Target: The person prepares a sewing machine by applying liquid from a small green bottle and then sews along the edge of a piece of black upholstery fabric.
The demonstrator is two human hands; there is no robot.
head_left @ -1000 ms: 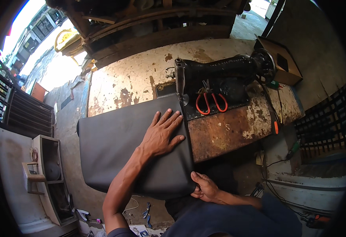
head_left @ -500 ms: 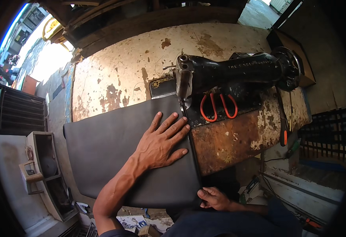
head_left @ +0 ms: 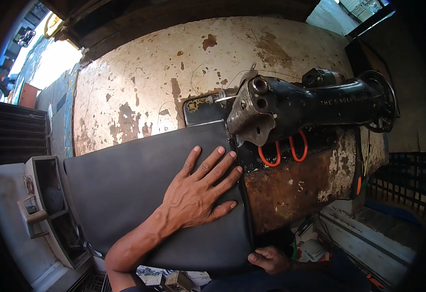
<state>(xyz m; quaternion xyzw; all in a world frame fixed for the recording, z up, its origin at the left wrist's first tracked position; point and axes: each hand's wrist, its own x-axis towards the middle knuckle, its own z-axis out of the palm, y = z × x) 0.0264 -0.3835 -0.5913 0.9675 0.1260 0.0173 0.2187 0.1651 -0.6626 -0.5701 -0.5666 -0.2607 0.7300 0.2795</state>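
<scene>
A large black leather-like sheet (head_left: 120,177) lies across the table's front, its right edge running under the head of a black sewing machine (head_left: 315,100). My left hand (head_left: 196,192) rests flat on this sheet, fingers spread, with the fingertips close to that edge and just short of the needle area. At the sheet's near right corner, my right hand (head_left: 271,260) pinches the edge between thumb and curled fingers. Red-handled scissors (head_left: 298,146) lie beside the machine's base, partly hidden by its head.
The worn sewing table (head_left: 145,85) has peeling paint and a brown wooden front section. A tool with an orange tip (head_left: 359,185) sits at the table's right side. To the left stands an open drawer unit (head_left: 52,187). Dark grille panels flank both sides.
My view has shifted and come closer, so the machine appears larger and its head hides more of the scissors. Both hands keep their places on the sheet.
</scene>
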